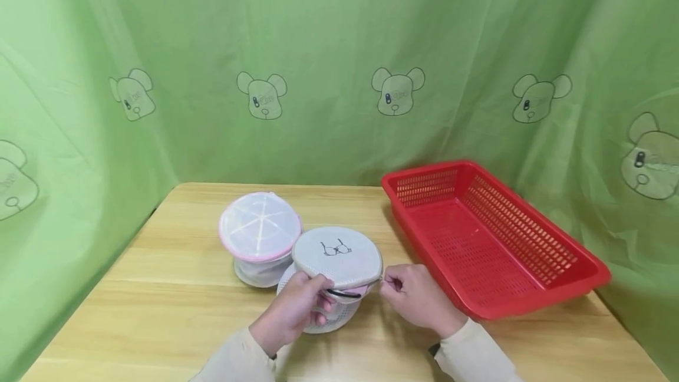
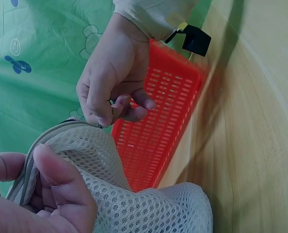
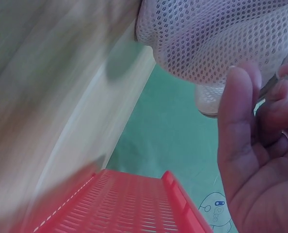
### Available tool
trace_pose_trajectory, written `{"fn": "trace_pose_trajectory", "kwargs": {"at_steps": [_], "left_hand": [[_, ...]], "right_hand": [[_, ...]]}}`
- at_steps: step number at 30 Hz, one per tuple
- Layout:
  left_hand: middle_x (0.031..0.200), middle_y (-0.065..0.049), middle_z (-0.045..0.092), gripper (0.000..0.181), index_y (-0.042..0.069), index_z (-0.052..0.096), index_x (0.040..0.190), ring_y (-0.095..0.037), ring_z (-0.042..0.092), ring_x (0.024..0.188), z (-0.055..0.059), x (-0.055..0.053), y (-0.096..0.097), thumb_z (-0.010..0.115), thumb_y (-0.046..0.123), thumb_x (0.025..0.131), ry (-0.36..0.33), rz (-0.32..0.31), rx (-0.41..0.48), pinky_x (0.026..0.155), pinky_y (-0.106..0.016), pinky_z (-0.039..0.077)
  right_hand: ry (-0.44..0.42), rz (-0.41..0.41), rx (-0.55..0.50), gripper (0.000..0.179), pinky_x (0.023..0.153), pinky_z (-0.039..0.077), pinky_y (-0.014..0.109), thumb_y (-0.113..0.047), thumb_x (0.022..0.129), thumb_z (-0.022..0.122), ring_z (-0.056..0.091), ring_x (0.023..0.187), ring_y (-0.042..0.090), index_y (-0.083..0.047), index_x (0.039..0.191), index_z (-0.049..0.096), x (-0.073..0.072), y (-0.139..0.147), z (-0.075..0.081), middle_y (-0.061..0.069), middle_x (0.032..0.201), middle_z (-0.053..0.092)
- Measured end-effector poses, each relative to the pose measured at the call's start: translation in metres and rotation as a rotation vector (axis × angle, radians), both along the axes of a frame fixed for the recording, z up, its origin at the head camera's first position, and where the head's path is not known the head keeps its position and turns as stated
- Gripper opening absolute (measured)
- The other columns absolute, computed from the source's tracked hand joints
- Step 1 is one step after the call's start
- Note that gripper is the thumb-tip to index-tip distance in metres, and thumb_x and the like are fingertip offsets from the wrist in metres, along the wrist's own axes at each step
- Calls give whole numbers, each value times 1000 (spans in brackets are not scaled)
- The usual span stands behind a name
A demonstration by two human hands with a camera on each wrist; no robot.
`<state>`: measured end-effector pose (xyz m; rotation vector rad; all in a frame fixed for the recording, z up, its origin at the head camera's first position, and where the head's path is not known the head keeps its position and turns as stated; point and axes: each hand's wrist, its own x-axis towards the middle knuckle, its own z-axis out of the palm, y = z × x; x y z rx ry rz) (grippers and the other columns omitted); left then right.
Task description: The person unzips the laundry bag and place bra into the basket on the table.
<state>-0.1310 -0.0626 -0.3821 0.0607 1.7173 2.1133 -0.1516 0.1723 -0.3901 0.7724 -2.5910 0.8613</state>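
Observation:
A white mesh laundry bag [image 1: 336, 252] with a round lid and a bra drawing stands near the front middle of the table. My left hand [image 1: 294, 311] grips its front rim, thumb on top, beside a dark gap under the lid edge with something pinkish inside. My right hand [image 1: 416, 299] pinches at the zipper on the lid's right edge. In the left wrist view the zipper [image 2: 52, 130] runs between both hands over the mesh side [image 2: 153, 208]. Left of it, a second bag [image 1: 260, 226], whitish with a pink rim, stands upright.
A red slotted plastic basket [image 1: 467, 240] sits on the right side of the wooden table [image 1: 159, 299], close by my right hand. Green curtains [image 1: 329, 28] printed with bear heads hang behind and on both sides.

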Motion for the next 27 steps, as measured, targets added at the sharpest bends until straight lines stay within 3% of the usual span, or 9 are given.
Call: {"fn": "trace_pose_trajectory", "kwargs": {"at_steps": [5, 17, 27], "left_hand": [[75, -4, 53, 38, -10, 48, 120, -9, 47, 61, 0, -1, -1, 50, 11, 89, -1, -5, -3, 47, -17, 42], [73, -2, 52, 19, -2, 52, 101, -9, 46, 60, -2, 0, -4, 50, 10, 87, 9, -7, -13, 49, -19, 42], [71, -1, 52, 13, 1, 53, 96, -10, 46, 60, 1, 1, -6, 50, 10, 87, 5, 12, -23, 50, -19, 41]], "right_hand": [[18, -10, 2, 34, 44, 31, 18, -2, 73, 61, 34, 52, -3, -24, 56, 41, 0, 2, -1, -20, 54, 32], [46, -24, 7, 35, 43, 31, 18, -2, 72, 61, 33, 50, -4, -25, 56, 40, -1, 5, -5, -20, 54, 32], [46, -34, 17, 35, 44, 31, 18, -3, 73, 62, 34, 51, -3, -24, 56, 41, -4, 4, -4, -20, 54, 33]]}}
